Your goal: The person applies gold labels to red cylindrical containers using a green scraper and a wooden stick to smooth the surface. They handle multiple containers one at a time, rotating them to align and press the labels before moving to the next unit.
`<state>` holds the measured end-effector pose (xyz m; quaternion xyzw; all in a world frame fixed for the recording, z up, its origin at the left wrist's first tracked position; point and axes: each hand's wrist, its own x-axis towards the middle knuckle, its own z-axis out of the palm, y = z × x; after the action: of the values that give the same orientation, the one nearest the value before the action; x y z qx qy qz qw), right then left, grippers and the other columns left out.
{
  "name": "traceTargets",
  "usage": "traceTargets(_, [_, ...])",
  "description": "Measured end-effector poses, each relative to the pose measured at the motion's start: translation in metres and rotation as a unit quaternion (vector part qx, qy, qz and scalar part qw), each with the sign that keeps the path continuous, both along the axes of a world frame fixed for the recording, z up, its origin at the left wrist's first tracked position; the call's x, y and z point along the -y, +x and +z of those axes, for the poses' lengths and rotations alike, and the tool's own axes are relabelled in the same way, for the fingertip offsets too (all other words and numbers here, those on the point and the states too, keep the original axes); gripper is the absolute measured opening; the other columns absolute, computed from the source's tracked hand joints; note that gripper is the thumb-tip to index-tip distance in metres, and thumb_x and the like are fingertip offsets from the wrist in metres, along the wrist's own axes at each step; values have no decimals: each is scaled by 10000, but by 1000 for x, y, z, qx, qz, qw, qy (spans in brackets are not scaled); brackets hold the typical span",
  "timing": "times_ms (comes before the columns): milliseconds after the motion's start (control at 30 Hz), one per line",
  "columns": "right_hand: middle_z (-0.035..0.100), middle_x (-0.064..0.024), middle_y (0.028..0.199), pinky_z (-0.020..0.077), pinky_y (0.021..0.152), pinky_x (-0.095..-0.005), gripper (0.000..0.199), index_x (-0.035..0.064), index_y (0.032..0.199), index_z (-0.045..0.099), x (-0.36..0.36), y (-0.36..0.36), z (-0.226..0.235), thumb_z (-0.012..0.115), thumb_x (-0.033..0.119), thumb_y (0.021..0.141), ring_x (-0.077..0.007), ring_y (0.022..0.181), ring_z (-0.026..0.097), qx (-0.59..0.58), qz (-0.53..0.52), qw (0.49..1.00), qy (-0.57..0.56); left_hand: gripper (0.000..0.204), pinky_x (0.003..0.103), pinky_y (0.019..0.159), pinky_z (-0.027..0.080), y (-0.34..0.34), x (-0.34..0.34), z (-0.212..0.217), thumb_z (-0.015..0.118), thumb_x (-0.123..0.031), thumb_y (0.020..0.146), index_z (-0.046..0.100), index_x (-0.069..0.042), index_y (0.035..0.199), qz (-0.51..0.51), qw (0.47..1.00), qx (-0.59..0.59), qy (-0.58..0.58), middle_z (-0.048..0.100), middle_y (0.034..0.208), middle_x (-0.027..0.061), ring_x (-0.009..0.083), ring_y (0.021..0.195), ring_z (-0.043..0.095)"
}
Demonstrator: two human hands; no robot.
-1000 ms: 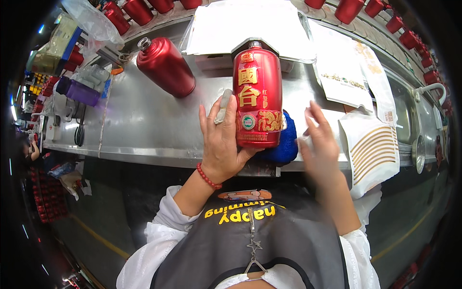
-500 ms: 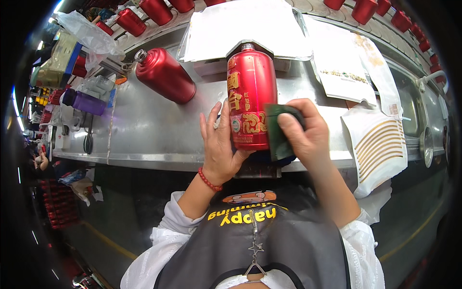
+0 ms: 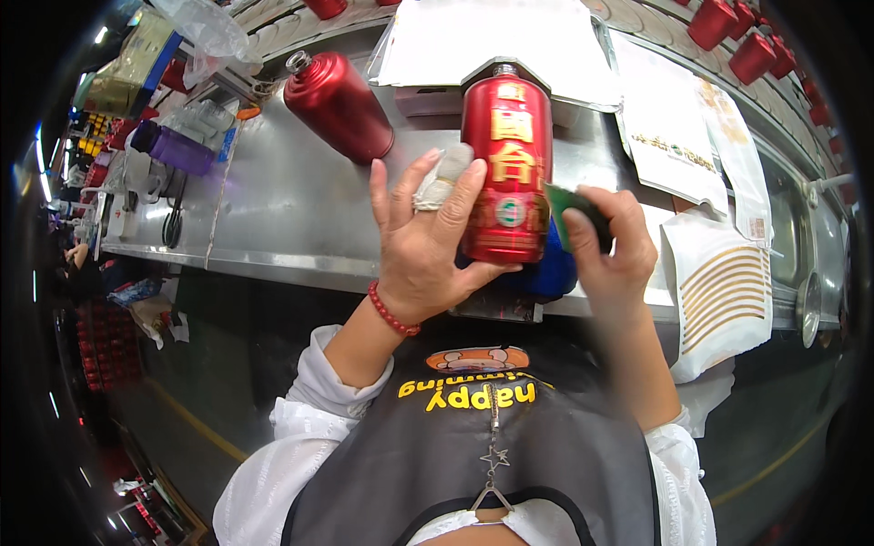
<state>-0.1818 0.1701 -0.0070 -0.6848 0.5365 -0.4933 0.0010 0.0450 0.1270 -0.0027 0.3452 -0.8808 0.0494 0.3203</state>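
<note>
A red bottle (image 3: 507, 173) with gold characters and a bare threaded neck lies in front of me, its neck against a dark notched rest and its base toward me. My left hand (image 3: 426, 227) steadies its left side, with the thumb at the base and the fingers spread. One finger is wrapped in whitish cloth (image 3: 443, 179). In my right hand (image 3: 614, 237) is a flat dark green scraper (image 3: 572, 221), pinched by the thumb and fingers, its edge close beside the bottle's right side. Under the base a blue pad (image 3: 553, 273) shows.
Another red bottle (image 3: 339, 107) lies tilted to the left. White sheets (image 3: 496, 41) are stacked behind, and a sheet with gold curved strips (image 3: 724, 291) hangs over the right edge. At left are a purple bottle (image 3: 173, 148) and scissors (image 3: 171, 223); a sink (image 3: 792, 218) is far right.
The bottle has turned so its large gold characters face up. My left hand has shifted its hold and spread its fingers. The scraper has moved from the label to the bottle's right side.
</note>
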Motion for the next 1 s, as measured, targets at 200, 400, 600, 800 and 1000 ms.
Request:
traceTargets(200, [637, -7, 917, 472, 740, -209, 196, 5, 1104, 614, -11, 2, 7, 654, 161, 994, -65, 840, 573, 374, 71, 907, 179, 1206, 657, 1162, 87, 0, 9, -33, 772, -698, 683, 313, 23, 1534, 23, 990, -77, 118, 569, 1372, 163, 387, 1377, 382])
traceTargets(400, [584, 28, 908, 427, 752, -188, 172, 10, 1111, 587, -8, 8, -9, 609, 152, 1015, -39, 830, 501, 429, 105, 870, 219, 1164, 663, 1155, 93, 3, 9, -15, 749, -679, 740, 274, 3, 1555, -45, 984, -73, 156, 494, 1429, 216, 415, 1404, 350])
traceTargets(600, [600, 10, 938, 435, 776, -199, 193, 8, 1136, 591, -7, 11, -10, 592, 161, 1019, -52, 853, 517, 416, 91, 875, 230, 732, 446, 1171, 215, -6, 13, -25, 475, -495, 1035, 290, -9, 1550, -85, 863, -323, 378, 424, 1522, 211, 346, 1402, 389])
traceTargets(800, [606, -24, 1017, 443, 834, -221, 235, -6, 1192, 586, -9, 11, -6, 574, 145, 1012, -75, 916, 531, 388, 75, 889, 231, 739, 437, 1154, 253, -9, 13, -24, 491, -499, 1028, 304, -2, 1542, -73, 844, -350, 399, 455, 1493, 211, 330, 1329, 450])
traceTargets(1000, [599, -53, 1079, 441, 875, -231, 245, -19, 1199, 580, -10, 11, -3, 561, 116, 995, -92, 964, 537, 392, 86, 886, 231, 793, 438, 1131, 274, -3, 14, -37, 524, -542, 999, 324, 16, 1526, -95, 840, -364, 390, 490, 1452, 214, 322, 1265, 482])
